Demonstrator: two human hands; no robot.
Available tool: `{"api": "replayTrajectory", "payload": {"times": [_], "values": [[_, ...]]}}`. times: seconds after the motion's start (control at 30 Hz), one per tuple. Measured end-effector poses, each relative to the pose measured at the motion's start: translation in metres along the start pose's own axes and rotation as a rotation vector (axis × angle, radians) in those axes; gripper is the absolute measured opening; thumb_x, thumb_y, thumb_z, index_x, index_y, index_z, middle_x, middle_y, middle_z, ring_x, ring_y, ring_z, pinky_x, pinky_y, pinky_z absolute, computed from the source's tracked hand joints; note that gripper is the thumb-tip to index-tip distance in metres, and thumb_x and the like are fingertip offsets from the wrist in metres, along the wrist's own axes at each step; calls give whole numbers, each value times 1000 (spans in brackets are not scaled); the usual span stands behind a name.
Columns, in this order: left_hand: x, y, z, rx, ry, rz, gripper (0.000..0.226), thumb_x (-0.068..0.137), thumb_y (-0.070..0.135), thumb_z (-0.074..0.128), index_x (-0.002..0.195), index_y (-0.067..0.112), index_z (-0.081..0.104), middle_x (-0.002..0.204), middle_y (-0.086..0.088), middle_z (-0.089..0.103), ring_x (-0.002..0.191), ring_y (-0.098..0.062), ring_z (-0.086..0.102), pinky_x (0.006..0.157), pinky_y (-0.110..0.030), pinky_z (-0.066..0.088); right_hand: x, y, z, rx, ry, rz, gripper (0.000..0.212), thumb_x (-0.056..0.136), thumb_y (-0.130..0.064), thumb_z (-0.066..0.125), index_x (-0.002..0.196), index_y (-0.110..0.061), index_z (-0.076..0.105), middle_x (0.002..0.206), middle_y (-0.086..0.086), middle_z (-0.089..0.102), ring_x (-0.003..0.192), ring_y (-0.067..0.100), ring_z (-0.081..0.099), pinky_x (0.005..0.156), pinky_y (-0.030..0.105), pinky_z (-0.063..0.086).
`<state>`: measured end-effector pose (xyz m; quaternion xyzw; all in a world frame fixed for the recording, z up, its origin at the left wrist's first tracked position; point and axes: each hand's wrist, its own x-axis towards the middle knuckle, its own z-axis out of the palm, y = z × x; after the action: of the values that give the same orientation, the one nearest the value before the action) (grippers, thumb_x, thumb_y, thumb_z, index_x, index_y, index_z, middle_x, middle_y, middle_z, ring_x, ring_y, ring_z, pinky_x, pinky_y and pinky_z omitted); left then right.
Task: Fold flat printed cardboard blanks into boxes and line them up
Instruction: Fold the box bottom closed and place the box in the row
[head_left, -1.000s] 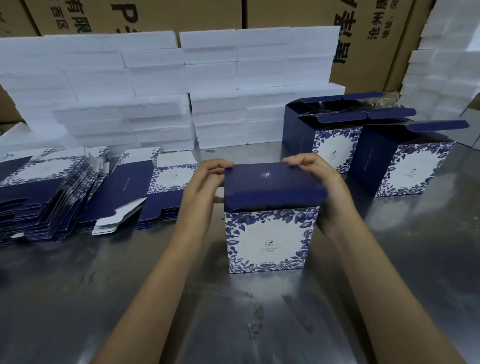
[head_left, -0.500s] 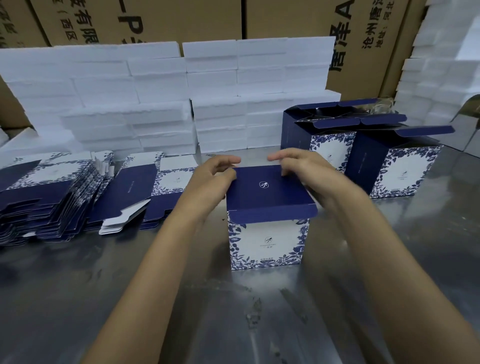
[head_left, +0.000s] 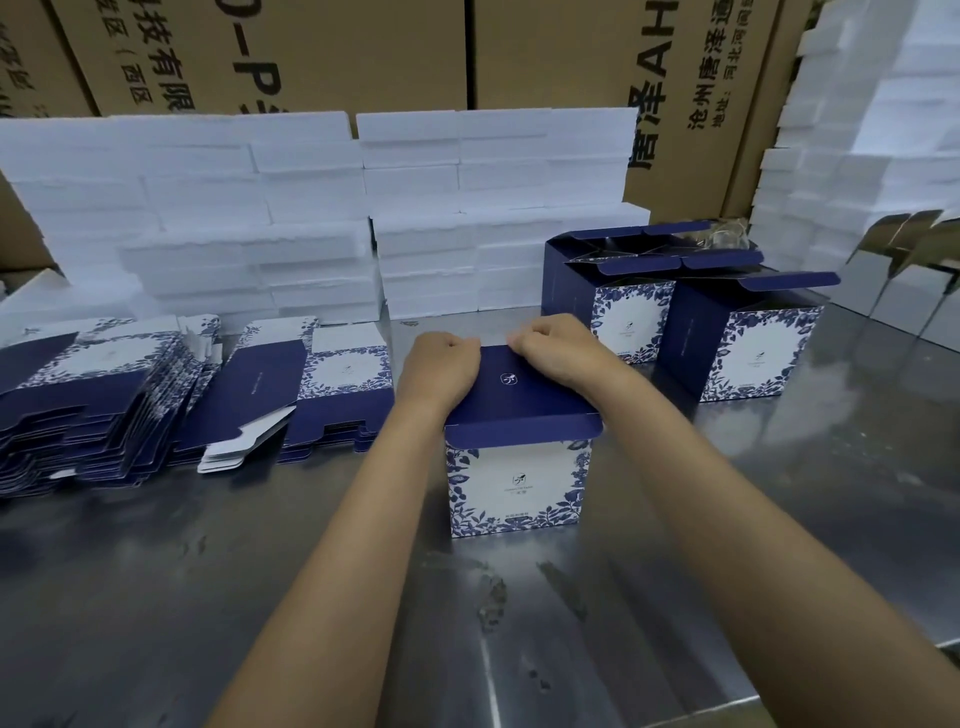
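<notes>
Under both fists, box (head_left: 517, 467) stands upright, navy-lidded.

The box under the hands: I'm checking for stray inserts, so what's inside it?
Not visible. The box has its navy lid folded down, with the left hand and right hand resting curled on it.

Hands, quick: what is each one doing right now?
Left hand: fingers curled, pressing on the box lid's far edge.
Right hand: same, curled on that edge.
</notes>
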<state>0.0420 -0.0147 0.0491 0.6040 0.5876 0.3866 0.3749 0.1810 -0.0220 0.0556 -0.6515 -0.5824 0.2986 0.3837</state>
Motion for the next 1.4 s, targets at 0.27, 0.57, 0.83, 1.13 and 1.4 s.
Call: {"api": "replayTrajectory", "payload": {"times": [0.27, 0.57, 0.83, 1.13, 1.4], "values": [[-4, -5, 0, 45, 151, -11, 39, 98, 14, 41, 62, 18, 28, 62, -1, 32, 63, -24, 30, 54, -30, 21, -3, 7, -4, -76, 48, -13, 21, 104, -25, 49, 86, -13, 51, 83, 6, 52, 77, 18, 48, 69, 27, 36], [-12, -1, -2, 234, 214, 91, 21, 96, 11, 45, 84, 9, 61, 98, -3, 65, 97, -29, 58, 75, -30, 41, -4, 8, -2, -249, 97, -27, 43, 106, -24, 46, 65, -15, 38, 68, -5, 51, 63, 12, 53, 63, 26, 38], [-54, -14, -10, 301, 13, 553, 9, 93, 22, 65, 86, 27, 65, 97, 8, 60, 100, -13, 54, 95, -35, 43, -16, -3, -3, -576, 224, -159, 19, 104, -27, 49, 97, -11, 56, 122, 14, 65, 120, 34, 52, 84, 40, 44], [-78, -35, -26, 68, -192, 523, 40, 81, 53, 63, 118, 39, 67, 133, 27, 57, 131, 19, 34, 104, -2, 22, -68, 0, -6, -539, 173, -614, 19, 101, -28, 54, 89, -15, 61, 87, -3, 61, 87, 20, 55, 72, 39, 46], [-77, -53, -20, -263, -142, 477, 27, 71, 32, 77, 95, 21, 75, 121, 13, 69, 141, 5, 35, 99, -4, 31, -106, 42, -5, 99, 17, -507, 20, 90, -5, 75, 110, -10, 75, 124, -5, 67, 128, 14, 54, 111, 26, 38]]}}
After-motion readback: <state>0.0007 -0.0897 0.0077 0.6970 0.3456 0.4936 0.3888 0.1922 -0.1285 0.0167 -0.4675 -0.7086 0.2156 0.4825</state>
